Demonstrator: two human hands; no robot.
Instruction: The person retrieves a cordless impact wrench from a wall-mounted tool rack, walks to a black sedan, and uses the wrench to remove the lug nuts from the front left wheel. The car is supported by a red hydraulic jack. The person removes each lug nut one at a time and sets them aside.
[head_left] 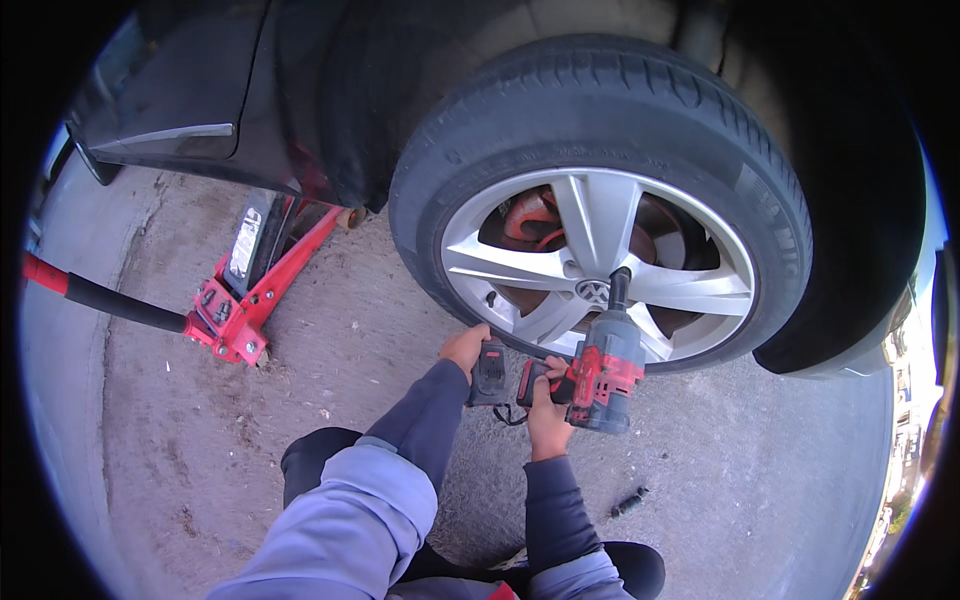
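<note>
My right hand (548, 425) is closed round the grip of a red and grey cordless impact wrench (606, 385). A long black socket (620, 288) on its nose reaches to the silver alloy wheel (605, 215), just right of the centre cap. Whether the socket sits on a bolt cannot be made out. My left hand (464, 352) holds the dark battery pack (489, 374) at the foot of the wrench's grip. Whether pack and grip are joined is unclear. The wheel carries a black tyre (480, 130) and sits on a dark car (330, 80).
Left of the wheel, a red floor jack (235, 310) reaches under the car; its padded handle (125, 302) sticks out leftward. A small black socket-like piece (629, 502) lies on the rough pavement (330, 365), right of my knees. A red brake caliper (530, 215) shows behind the spokes.
</note>
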